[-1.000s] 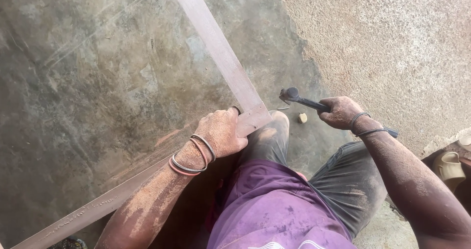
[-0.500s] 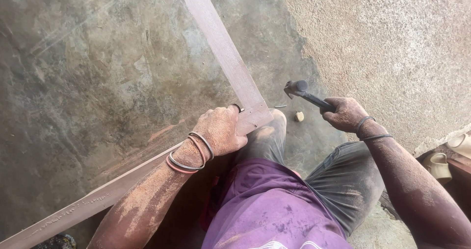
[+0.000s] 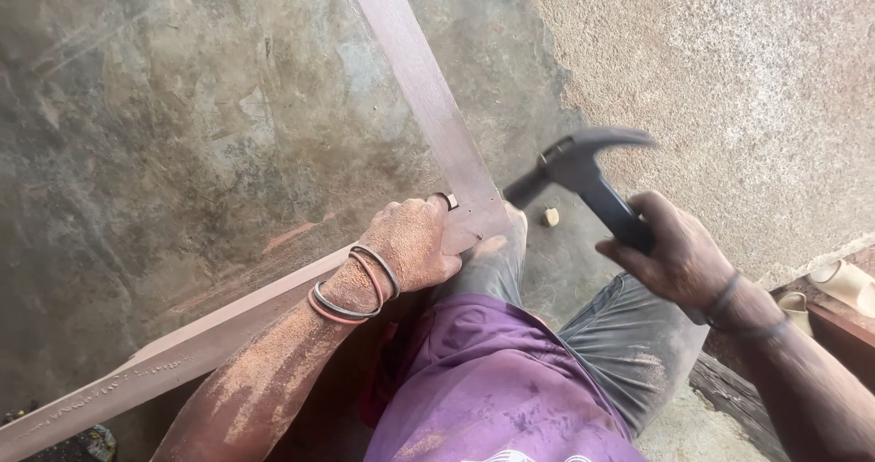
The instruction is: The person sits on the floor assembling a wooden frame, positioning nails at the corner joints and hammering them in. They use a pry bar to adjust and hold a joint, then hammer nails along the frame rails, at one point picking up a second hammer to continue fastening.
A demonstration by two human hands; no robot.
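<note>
Hammer (image 3: 583, 166) — gripped by right hand (image 3: 679, 257); left hand (image 3: 415, 243) presses frame corner (image 3: 474, 220).
</note>
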